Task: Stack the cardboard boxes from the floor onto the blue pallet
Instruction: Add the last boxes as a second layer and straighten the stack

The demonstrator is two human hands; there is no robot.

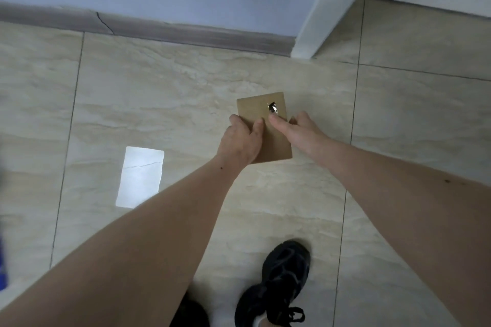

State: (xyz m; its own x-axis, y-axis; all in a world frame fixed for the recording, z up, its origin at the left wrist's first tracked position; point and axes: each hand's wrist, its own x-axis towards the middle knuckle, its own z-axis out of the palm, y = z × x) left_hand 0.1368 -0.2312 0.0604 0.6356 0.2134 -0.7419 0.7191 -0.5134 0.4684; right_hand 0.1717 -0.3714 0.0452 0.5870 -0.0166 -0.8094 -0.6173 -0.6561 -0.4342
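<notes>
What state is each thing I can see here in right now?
cardboard box: gripped by both hands, top torn open at a small hole.
left hand: grips the box's left edge.
right hand: holds the box's right edge.
black shoe: planted on the floor tiles.

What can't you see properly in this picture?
- Pallet: head view, only a blurred blue strip at the left edge.
- Box: the left hand and right hand gripping it cover its sides.
- Torn hole in the box: something shiny inside, too small to identify.
- Left shoe: cut off by the bottom edge and forearm.
</notes>
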